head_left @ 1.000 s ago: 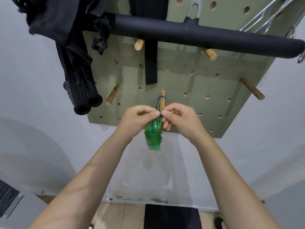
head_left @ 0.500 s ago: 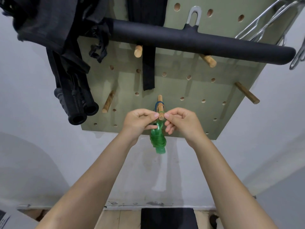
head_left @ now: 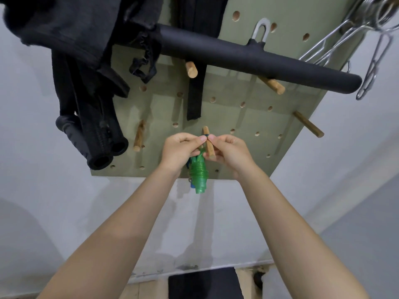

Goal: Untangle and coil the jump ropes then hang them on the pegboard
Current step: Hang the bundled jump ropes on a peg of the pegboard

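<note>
Two bare forearms reach up to a green pegboard on a pale wall, and that board carries the bulk of what I can see: a long black padded bar across its upper part, dark straps and black foam handles hanging at its left, metal hooks at its right edge. Several wooden pegs stick out of it. At the middle peg the left hand and right hand meet, each grip pinching a thin loop that passes round the peg. Below them hangs the coiled green jump rope, bundled tight, with a bit of blue at its side. By my reckoning the untangling and coiling of this rope is finished and the hanging almost so; letting go remains. Whether other ropes wait, I cannot tell.
</note>
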Motion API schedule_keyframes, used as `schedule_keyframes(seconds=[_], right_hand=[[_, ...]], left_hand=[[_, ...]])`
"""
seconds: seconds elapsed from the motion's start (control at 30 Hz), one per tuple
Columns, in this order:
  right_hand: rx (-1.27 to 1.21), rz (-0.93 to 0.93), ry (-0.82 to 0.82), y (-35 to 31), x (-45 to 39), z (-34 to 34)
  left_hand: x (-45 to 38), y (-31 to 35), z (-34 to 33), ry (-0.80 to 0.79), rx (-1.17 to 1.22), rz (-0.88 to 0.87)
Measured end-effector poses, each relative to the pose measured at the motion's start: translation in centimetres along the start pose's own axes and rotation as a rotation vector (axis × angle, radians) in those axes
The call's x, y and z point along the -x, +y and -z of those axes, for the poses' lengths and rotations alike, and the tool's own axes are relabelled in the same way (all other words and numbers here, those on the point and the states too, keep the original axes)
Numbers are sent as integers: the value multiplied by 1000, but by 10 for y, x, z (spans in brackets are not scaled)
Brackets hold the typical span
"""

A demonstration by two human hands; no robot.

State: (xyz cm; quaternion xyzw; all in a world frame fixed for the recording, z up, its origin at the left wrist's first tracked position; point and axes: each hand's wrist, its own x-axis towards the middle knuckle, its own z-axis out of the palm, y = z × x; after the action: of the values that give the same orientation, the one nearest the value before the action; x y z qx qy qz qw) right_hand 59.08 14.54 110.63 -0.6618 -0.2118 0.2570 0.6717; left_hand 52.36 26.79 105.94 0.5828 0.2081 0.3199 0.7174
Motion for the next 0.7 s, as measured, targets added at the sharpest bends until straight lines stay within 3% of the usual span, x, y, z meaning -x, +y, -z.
schedule_keyframes(seconds=[0.13,0.27,0.4,0.53,0.7], right_hand=[[-10,8,-25,2,20,1],[117,91,22,18,63,13],[422,238,66,60,140,31],[608,313,-33,138,235,48],[502,48,-115,273,331,57]], left_hand=[[23,3,8,3,-46,-47],[79,0,25,14,-149,-205],[165,-18,52,46,-500,-278],[272,-68,88,6,-838,-205],[392,-157,125,-81,-821,110]])
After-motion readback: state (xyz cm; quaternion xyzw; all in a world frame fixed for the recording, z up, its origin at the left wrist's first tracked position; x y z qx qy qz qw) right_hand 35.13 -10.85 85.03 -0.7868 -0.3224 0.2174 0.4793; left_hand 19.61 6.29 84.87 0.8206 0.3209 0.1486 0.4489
